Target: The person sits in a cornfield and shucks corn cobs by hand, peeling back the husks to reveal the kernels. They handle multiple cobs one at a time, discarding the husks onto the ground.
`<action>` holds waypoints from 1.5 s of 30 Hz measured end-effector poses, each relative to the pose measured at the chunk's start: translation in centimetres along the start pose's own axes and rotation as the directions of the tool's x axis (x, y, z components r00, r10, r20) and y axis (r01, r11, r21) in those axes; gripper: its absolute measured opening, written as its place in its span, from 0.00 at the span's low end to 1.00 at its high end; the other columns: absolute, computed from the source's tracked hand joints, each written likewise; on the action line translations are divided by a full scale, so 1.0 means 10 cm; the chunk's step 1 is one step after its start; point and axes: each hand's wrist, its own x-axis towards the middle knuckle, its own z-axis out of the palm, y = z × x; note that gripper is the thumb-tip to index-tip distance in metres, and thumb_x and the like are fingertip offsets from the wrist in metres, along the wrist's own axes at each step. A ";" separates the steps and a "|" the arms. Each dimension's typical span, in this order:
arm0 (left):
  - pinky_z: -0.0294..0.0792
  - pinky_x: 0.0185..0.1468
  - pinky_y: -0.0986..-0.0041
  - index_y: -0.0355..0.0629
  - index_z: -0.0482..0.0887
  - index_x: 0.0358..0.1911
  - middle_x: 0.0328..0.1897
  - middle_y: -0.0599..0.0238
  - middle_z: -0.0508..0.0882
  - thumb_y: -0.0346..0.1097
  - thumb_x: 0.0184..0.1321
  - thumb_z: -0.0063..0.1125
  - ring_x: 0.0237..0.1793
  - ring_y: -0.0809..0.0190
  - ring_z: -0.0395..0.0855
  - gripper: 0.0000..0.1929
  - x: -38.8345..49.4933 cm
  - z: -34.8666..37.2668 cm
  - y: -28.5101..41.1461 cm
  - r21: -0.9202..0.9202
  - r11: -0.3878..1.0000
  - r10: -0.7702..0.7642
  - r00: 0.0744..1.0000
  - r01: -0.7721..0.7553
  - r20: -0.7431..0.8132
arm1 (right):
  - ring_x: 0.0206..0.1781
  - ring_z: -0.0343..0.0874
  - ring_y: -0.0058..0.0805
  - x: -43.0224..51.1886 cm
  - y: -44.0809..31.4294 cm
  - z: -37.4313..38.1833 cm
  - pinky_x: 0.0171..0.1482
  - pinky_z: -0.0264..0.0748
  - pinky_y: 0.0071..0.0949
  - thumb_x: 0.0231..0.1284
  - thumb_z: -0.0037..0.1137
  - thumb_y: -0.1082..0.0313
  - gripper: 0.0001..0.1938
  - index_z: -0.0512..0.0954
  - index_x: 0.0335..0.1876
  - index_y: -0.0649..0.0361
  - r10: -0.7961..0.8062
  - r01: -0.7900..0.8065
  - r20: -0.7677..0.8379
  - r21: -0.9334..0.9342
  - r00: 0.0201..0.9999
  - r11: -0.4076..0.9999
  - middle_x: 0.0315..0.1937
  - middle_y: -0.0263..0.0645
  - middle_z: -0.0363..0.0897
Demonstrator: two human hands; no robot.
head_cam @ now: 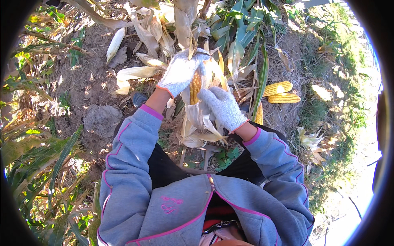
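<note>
Both my hands wear pale knitted work gloves with orange cuffs. A partly husked ear of yellow corn (195, 87) is between them, its kernels showing and dry husk hanging around it. My left hand (181, 70) is closed around the upper part of the ear. My right hand (222, 107) lies at the ear's lower right side, its fingers curled on the loosened dry husk (194, 117). The fingertips of my right hand are partly hidden by husk. A dark thin strap or tool crosses the fingers of my left hand.
Bare yellow corn cobs (283, 98) lie on the ground at the right. A pale, husk-covered ear (116, 44) is at the upper left. Dry husks (135, 73) and green corn leaves (243, 37) surround the work. A grey clod or stone (102, 120) sits near my left sleeve.
</note>
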 end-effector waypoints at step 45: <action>0.68 0.54 0.74 0.35 0.80 0.51 0.46 0.65 0.83 0.40 0.64 0.58 0.48 0.68 0.77 0.17 -0.04 0.17 0.04 -0.368 0.922 -0.176 0.976 0.118 -0.127 | 0.44 0.83 0.42 0.23 0.13 -0.14 0.47 0.77 0.36 0.45 0.69 0.53 0.38 0.65 0.58 0.69 -0.363 0.239 -0.194 -0.470 0.911 0.850 0.41 0.52 0.81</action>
